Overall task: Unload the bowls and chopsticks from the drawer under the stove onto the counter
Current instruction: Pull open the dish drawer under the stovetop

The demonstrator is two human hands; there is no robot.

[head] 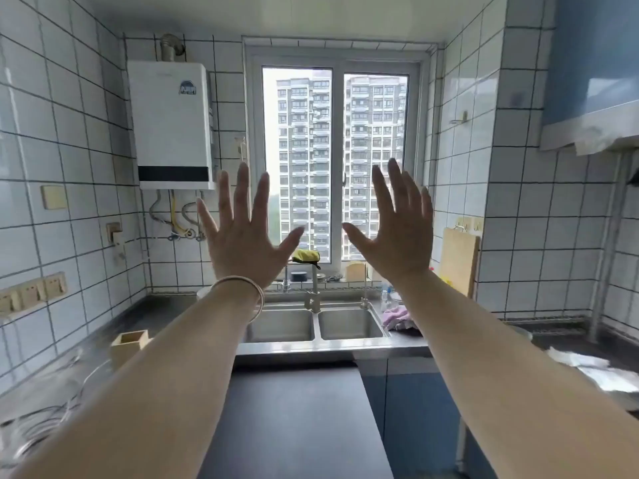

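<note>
My left hand (243,233) and my right hand (397,233) are raised in front of me at window height, backs toward the camera, fingers spread wide, holding nothing. A thin bracelet circles my left wrist. The steel counter (162,316) runs along the left wall, the far wall and the right wall. A square wooden holder (129,345) stands on the left counter, and I cannot see inside it. No drawer, bowls, chopsticks or stove are visible.
A double steel sink (316,326) with a faucet (313,292) sits under the window. A pink cloth (397,318) lies right of it. A wooden cutting board (458,259) leans on the right wall. Blue cabinets (418,409) stand below. A white water heater (171,124) hangs left.
</note>
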